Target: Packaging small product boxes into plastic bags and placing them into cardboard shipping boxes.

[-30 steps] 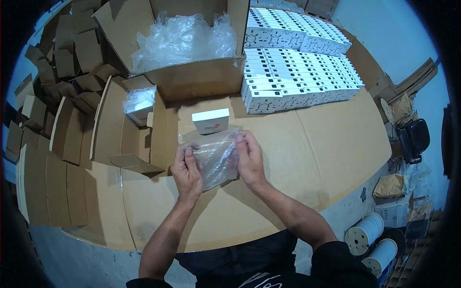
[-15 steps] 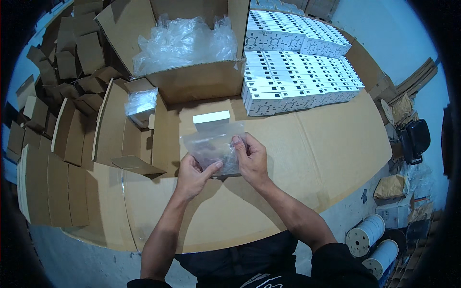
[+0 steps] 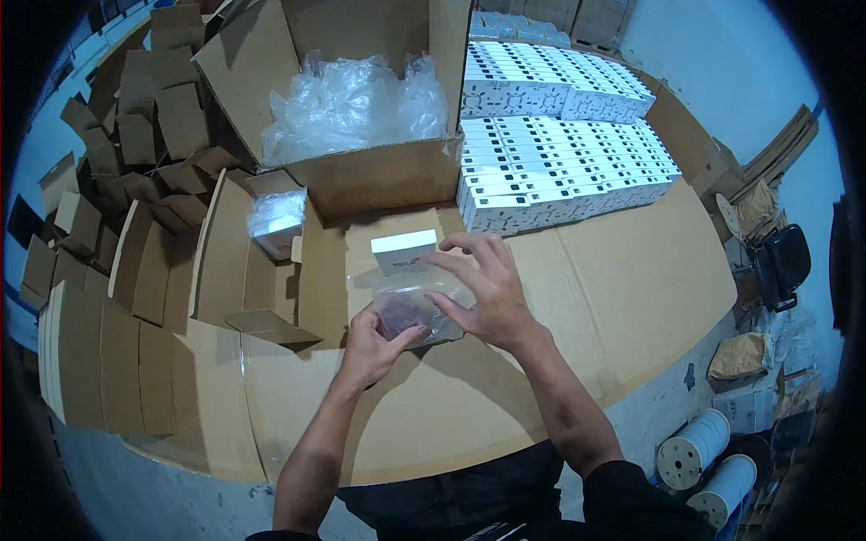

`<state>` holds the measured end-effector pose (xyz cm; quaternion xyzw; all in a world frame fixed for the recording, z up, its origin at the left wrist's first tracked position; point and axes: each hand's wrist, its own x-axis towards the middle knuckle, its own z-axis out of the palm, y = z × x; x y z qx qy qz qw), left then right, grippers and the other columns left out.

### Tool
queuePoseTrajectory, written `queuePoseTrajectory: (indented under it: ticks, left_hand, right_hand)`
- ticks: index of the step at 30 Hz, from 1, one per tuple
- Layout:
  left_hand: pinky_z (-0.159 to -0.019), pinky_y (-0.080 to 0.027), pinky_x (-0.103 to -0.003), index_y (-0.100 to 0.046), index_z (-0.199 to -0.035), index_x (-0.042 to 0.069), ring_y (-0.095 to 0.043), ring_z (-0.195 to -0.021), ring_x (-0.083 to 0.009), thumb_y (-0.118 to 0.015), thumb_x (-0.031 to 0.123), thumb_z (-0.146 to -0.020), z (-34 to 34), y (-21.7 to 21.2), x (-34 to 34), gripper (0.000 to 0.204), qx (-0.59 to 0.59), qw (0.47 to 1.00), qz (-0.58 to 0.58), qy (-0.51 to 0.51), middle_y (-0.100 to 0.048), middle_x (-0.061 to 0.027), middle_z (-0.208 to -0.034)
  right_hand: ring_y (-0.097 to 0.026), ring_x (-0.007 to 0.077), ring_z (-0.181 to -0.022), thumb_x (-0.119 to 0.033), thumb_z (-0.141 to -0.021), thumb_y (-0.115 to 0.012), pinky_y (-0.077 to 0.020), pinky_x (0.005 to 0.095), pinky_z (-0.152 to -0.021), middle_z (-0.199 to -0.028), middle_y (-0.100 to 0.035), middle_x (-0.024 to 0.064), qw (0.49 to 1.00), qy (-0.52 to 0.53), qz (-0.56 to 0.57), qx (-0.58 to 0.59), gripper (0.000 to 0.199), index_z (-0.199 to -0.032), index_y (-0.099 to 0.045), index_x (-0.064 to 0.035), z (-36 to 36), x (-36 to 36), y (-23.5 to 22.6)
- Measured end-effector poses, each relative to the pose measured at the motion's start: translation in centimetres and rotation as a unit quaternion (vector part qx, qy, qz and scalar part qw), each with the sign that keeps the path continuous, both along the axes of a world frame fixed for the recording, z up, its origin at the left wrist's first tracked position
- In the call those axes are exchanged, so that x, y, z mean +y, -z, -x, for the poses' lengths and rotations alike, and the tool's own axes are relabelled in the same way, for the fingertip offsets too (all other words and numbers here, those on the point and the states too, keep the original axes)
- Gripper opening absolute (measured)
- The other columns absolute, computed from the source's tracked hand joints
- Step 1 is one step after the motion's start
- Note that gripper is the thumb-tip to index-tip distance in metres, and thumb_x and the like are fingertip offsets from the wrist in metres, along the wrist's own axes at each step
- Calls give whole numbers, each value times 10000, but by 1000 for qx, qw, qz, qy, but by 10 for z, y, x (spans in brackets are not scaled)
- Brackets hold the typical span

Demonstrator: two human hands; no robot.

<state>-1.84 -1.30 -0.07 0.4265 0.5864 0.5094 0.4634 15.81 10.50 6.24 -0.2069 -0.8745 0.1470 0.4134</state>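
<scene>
My left hand (image 3: 372, 350) pinches the near side of a clear plastic bag (image 3: 406, 302) between thumb and fingers. Over the bag's right side my right hand (image 3: 494, 293) is raised with its fingers apart, and I see nothing held in it. Just beyond the bag's upper edge is a small white box (image 3: 404, 252), close to my right fingertips. Whether the box touches the bag is unclear. To the left, an open brown carton (image 3: 311, 288) holds some plastic-wrapped packs (image 3: 278, 215) at its far end.
A large open carton (image 3: 370, 180) full of clear plastic bags (image 3: 352, 104) stands at the back. Stacked white boxes (image 3: 559, 176) fill the back right of the cardboard-covered table (image 3: 595, 298). Empty cartons (image 3: 149, 261) crowd the left. Cable spools (image 3: 693, 449) lie on the floor at right.
My right hand has let go of the bag and lifted, its fingers spreading near the white box. The bag's upper edge has dropped, showing more of the box. The whole view has shifted slightly.
</scene>
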Motion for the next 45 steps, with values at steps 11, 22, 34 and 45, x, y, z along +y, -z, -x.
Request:
queuePoseTrajectory:
  ticks: [11, 22, 34, 45]
  left_hand:
    - [-926, -548, -324, -614, -1245, -5, -675, -1029, -144, -803, 41, -854, -1, 2, 0, 437, 10, 999, -15, -27, -721, -88, -1129]
    - [-925, -549, -326, -578, -1266, 5, -659, -1051, -154, -874, 73, -784, -1, -2, 0, 569, 52, 997, -52, -3, -689, -87, -1146]
    - [-972, -517, -317, -555, -1267, 10, -638, -1073, -153, -885, 30, -744, 13, 4, -1, 618, -15, 997, -76, -30, -660, -67, -1150]
    - [-984, -514, -322, -543, -1283, 11, -624, -1111, -172, -910, 55, -717, 9, 1, 1, 676, -27, 996, -87, -21, -631, -79, -1208]
  right_hand:
    - [-647, 328, -940, -137, -836, -737, -497, 428, -891, -971, -669, 150, 971, -134, 24, -197, 190, -947, -638, -20, -2, 6, -39]
    - [-689, 352, -1048, -170, -847, -715, -582, 410, -775, -1207, -708, 171, 921, -236, 28, -308, 438, -1267, -653, -63, 11, 24, -52]
    - [-480, 7, -667, -12, -1023, -495, -445, 185, -588, -1262, -679, 16, 878, -133, 429, 165, 368, -1379, -585, -45, 16, 59, 28]
    - [-600, 32, -753, -53, -895, -749, -501, 212, -631, -986, -735, -2, 917, -120, 372, 74, 375, -1266, -702, -80, 22, 60, 49]
